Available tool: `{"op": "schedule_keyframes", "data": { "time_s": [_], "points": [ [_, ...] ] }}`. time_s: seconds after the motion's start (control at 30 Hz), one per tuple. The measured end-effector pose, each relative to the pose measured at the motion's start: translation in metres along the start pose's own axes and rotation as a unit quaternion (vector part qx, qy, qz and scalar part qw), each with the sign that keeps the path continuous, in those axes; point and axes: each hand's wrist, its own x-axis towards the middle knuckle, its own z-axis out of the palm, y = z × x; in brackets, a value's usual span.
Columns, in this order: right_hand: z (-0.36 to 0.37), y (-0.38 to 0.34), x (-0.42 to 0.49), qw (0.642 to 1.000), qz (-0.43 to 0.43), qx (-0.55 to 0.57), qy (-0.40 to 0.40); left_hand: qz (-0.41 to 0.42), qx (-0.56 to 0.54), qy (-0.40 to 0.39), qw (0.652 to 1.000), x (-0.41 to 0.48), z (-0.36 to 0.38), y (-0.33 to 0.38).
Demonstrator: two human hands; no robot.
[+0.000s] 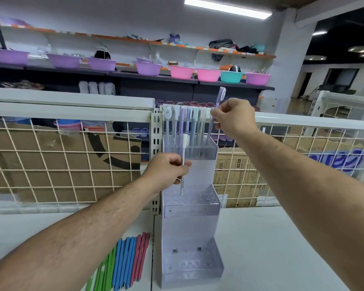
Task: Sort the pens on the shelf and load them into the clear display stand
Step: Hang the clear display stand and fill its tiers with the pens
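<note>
A clear three-tier display stand stands upright on the white shelf. Its top tier holds several pastel pens standing upright. My right hand pinches a lilac pen at the right end of the top tier, its lower end inside the tier. My left hand grips a white pen upright in front of the stand, tip above the middle tier. The middle and bottom tiers hold no pens. Green, blue and red pens lie in a row on the shelf left of the stand.
A white wire grid panel backs the shelf, with cardboard boxes behind it. Coloured plastic basins line racks across the aisle. White shelf surface extends right of the stand.
</note>
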Motion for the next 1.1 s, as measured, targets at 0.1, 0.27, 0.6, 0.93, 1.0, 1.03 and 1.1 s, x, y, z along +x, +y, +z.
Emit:
{"op": "schedule_keyframes", "data": {
  "time_s": [0.1,0.27,0.6,0.93,1.0,1.03,1.1],
  "points": [
    [0.009,0.0,-0.002,1.0,-0.013,-0.019,-0.005,0.005,0.004,0.008,1.0,-0.001,-0.003,0.0],
    [0.014,0.0,-0.003,0.999,-0.019,-0.023,0.012,0.004,0.013,0.016,1.0,-0.003,-0.006,0.001],
    [0.012,-0.007,-0.003,0.999,-0.019,-0.023,0.015,-0.001,0.022,0.012,1.0,-0.005,-0.004,0.003],
    [0.021,0.008,-0.004,0.992,-0.005,-0.112,-0.056,0.006,0.026,0.012,1.0,-0.008,-0.005,0.005],
    [0.022,0.01,-0.003,0.992,0.0,-0.114,-0.055,0.006,0.026,0.011,1.0,-0.009,-0.006,0.004],
    [0.022,0.01,-0.003,0.99,0.002,-0.124,-0.06,0.006,0.026,0.011,1.0,-0.009,-0.007,0.004],
    [0.023,0.011,-0.002,0.982,0.005,-0.168,-0.086,0.005,0.029,0.012,1.0,-0.009,-0.008,0.003]
  ]
}}
